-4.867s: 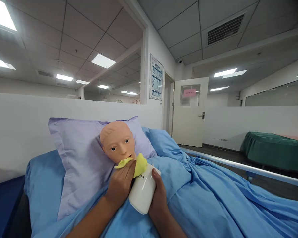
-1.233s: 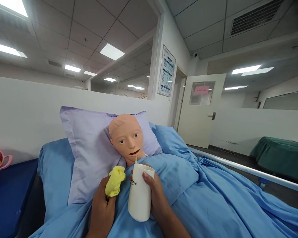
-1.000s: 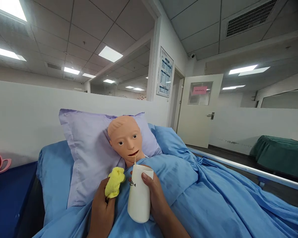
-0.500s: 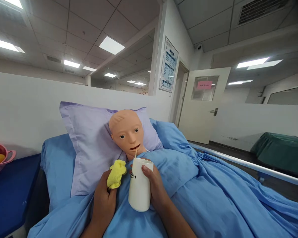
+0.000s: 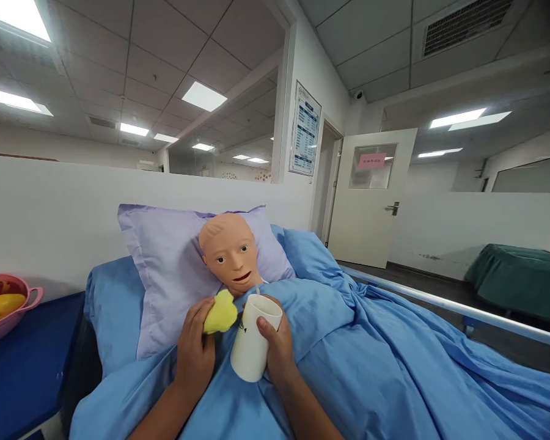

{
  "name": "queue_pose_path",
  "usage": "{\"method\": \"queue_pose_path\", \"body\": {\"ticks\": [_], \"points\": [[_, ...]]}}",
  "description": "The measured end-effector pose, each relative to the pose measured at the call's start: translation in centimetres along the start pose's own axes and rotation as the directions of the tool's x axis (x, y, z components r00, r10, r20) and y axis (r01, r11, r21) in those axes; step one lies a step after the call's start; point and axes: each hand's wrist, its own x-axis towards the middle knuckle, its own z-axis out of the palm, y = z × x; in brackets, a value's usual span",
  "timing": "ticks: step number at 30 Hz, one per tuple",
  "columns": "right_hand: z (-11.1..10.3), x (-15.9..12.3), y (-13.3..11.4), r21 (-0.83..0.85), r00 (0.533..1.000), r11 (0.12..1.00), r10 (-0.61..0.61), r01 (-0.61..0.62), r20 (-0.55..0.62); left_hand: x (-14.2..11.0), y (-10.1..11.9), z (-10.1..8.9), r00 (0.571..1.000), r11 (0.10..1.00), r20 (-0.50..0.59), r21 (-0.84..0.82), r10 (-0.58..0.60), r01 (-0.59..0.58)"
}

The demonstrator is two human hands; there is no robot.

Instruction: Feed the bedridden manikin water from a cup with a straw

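Note:
A training manikin's head (image 5: 227,252) rests on a lilac pillow (image 5: 169,269) in a bed under a blue sheet (image 5: 371,360). My left hand (image 5: 195,351) is closed on a small yellow cloth (image 5: 220,311), held just below the manikin's chin. My right hand (image 5: 275,345) grips a tall white cup (image 5: 254,339) beside it, tipped a little toward the left. The cup's rim sits below the manikin's mouth, apart from it. No straw shows at the mouth.
A pink basin (image 5: 4,308) with yellow things in it stands on a blue surface (image 5: 22,373) at the left. A metal bed rail (image 5: 453,308) runs along the right side. A white door (image 5: 371,195) and a green-covered bed (image 5: 517,278) lie beyond.
The cup has come down and away from the manikin's mouth, and the straw no longer reaches it. My left hand has lifted the yellow cloth closer to the chin.

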Motion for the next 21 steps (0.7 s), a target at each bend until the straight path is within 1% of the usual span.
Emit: {"method": "queue_pose_path", "body": {"ticks": [2, 3, 4, 6, 8, 9, 10, 12, 14, 16, 18, 21], "points": [[-0.1, 0.1, 0.0, 0.045, 1.0, 0.999, -0.016, 0.017, -0.022, 2.5, 0.9, 0.9, 0.992, 0.992, -0.033, 0.038, 0.122, -0.12], [-0.1, 0.1, -0.1, 0.075, 0.999, 0.997, -0.019, 0.021, -0.028, 3.8, 1.4, 1.5, 0.98, 0.978, -0.025, 0.059, 0.2, -0.198], [0.0, 0.2, -0.2, 0.105, 0.999, 0.994, -0.025, 0.028, -0.037, 5.1, 1.7, 2.2, 0.959, 0.956, 0.008, 0.083, 0.283, -0.282], [0.1, 0.4, -0.4, 0.163, 0.996, 0.986, -0.029, 0.042, -0.08, 7.1, 2.0, 3.8, 0.894, 0.886, 0.114, 0.129, 0.433, -0.445], [0.2, 0.6, -0.6, 0.211, 0.989, 0.977, -0.005, 0.037, -0.149, 8.0, 1.7, 5.1, 0.825, 0.809, 0.202, 0.176, 0.529, -0.561], [0.2, 0.7, -0.7, 0.229, 0.983, 0.973, 0.017, 0.026, -0.182, 8.0, 1.3, 5.4, 0.8, 0.778, 0.222, 0.199, 0.557, -0.596], [0.2, 0.8, -0.7, 0.24, 0.978, 0.971, 0.037, 0.014, -0.207, 7.7, 0.8, 5.6, 0.785, 0.756, 0.232, 0.217, 0.574, -0.617], [0.2, 0.9, -0.7, 0.247, 0.971, 0.969, 0.055, 0.004, -0.231, 6.7, -0.2, 5.2, 0.767, 0.737, 0.249, 0.22, 0.592, -0.64], [0.2, 0.9, -0.6, 0.245, 0.971, 0.97, 0.05, 0.009, -0.234, 5.6, -1.0, 4.4, 0.768, 0.752, 0.27, 0.186, 0.58, -0.633], [0.2, 0.9, -0.4, 0.251, 0.976, 0.968, 0.039, 0.017, -0.216, 5.1, -1.3, 3.7, 0.777, 0.775, 0.28, 0.146, 0.564, -0.615], [0.2, 0.9, -0.2, 0.263, 0.984, 0.965, 0.021, 0.026, -0.175, 5.6, -1.0, 3.6, 0.781, 0.784, 0.257, 0.117, 0.568, -0.609], [0.2, 1.1, 0.1, 0.274, 0.99, 0.961, -0.007, 0.045, -0.14, 7.2, 0.0, 4.4, 0.788, 0.785, 0.217, 0.12, 0.576, -0.607]]}}
